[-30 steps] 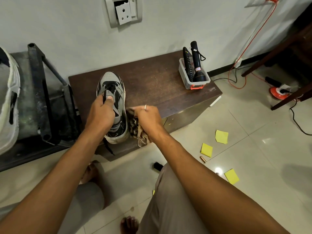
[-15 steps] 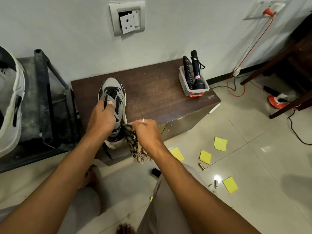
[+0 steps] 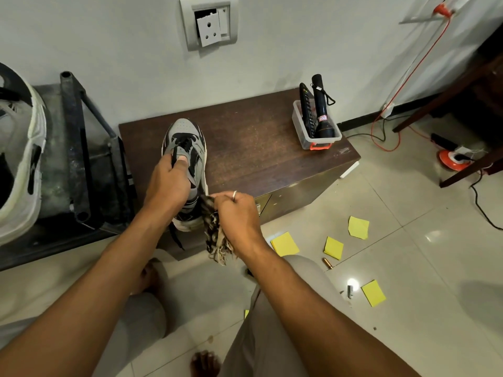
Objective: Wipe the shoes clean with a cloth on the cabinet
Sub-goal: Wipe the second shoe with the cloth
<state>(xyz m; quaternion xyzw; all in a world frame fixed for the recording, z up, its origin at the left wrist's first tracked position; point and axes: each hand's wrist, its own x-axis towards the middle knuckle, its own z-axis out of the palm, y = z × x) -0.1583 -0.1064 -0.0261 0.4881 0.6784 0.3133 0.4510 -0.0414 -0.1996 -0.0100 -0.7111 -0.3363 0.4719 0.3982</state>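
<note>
A grey and black sneaker [image 3: 185, 134] stands on the dark wooden cabinet [image 3: 258, 148], toe toward the wall, heel at the front edge. My left hand [image 3: 168, 183] grips it at the tongue and laces, thumb on top. My right hand [image 3: 239, 216] holds a brown patterned cloth [image 3: 215, 235] bunched against the shoe's right side near the heel; the cloth's frayed end hangs below the cabinet edge. A second, white shoe [image 3: 19, 159] lies on a dark metal rack at the far left.
A clear plastic bin [image 3: 315, 131] with a torch and a remote stands at the cabinet's right end. Yellow sticky notes [image 3: 333, 247] and a small battery lie on the tiled floor. Red and black cables [image 3: 386, 137] run by a wooden table leg at right.
My right hand has drawn the cloth back along the shoe's right side toward the heel. The left hand keeps its grip on the shoe. The view has tilted downward a little.
</note>
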